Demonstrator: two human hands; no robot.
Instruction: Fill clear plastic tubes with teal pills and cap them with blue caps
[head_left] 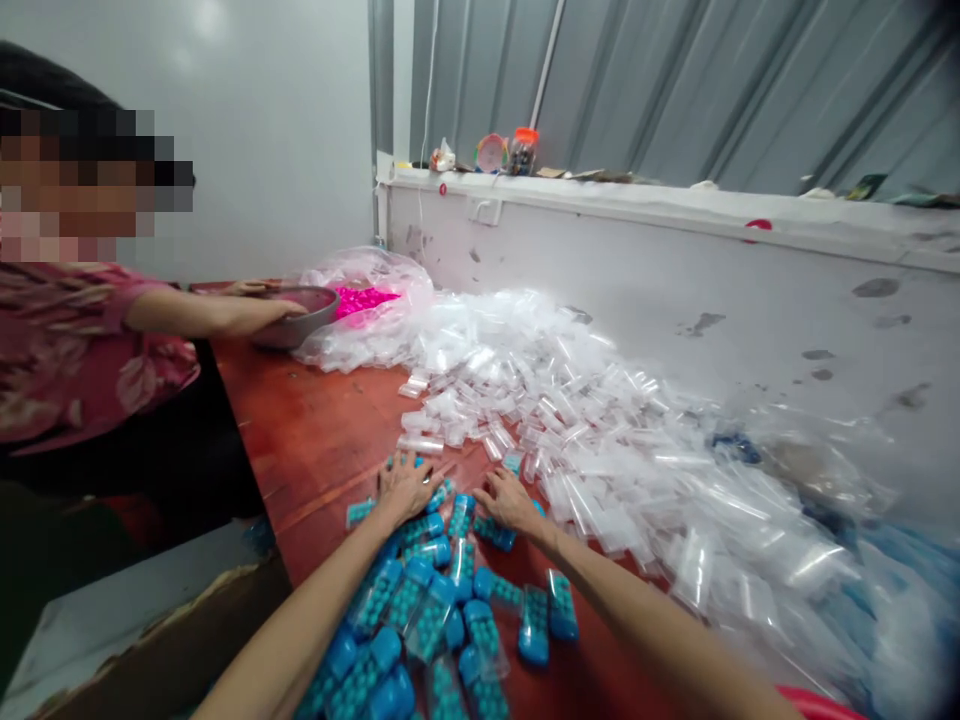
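Several clear tubes with blue caps, filled with small teal balls point(431, 615), lie in a heap on the red table in front of me. My left hand point(407, 490) rests palm down at the far left of this heap, fingers spread, touching the tubes under it. A little to its right, my right hand point(510, 502) lies low over other filled tubes, its fingers apart and slightly bent. What is beneath both palms is partly hidden. Just beyond the hands begins a large pile of empty clear tubes point(555, 400).
At the left, another person point(97, 340) has their hands at a grey bowl point(304, 310). Bright pink pieces point(364, 300) lie in a plastic bag behind it. A cardboard box point(165, 640) stands below the table's point(319, 430) left edge. A ledge point(637, 200) with a jar point(523, 152) runs along the wall.
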